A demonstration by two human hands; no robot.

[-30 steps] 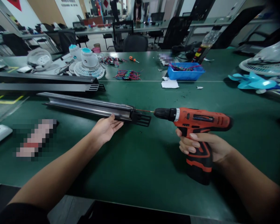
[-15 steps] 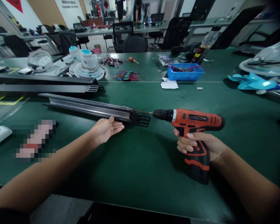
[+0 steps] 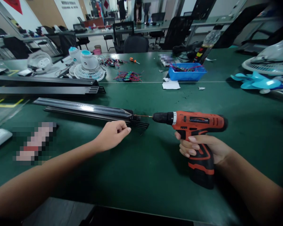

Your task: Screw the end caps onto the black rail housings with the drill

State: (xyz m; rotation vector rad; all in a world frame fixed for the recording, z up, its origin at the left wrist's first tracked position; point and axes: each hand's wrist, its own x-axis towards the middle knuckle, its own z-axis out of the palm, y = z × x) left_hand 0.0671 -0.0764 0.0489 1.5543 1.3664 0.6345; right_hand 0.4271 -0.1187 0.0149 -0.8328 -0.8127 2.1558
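My right hand [image 3: 200,146] is wrapped around the grip of an orange and black cordless drill [image 3: 198,122], with the index finger at the trigger. A long thin bit [image 3: 143,116] runs from its chuck to the slotted end of a dark metal channel [image 3: 85,108] on the table. Whether the bit's tip touches the channel is hard to see. My left hand [image 3: 112,135] is closed, knuckles up, against or just in front of the channel's near edge by that end. Nothing shows between its fingers, though the fingertips are partly hidden.
Several more metal channels [image 3: 68,89] lie behind at left. A blurred-out flat object [image 3: 37,141] and a white device [image 3: 0,138] are nearer. Fan parts [image 3: 88,66], wire bundles [image 3: 128,76], a screwdriver [image 3: 134,61], a blue bin [image 3: 187,73] and blue fan blades [image 3: 257,82] sit farther back.
My left hand has turned from open, palm up, to closed with knuckles up. The channel has rolled, so its open inside no longer faces me. The drill has barely shifted.
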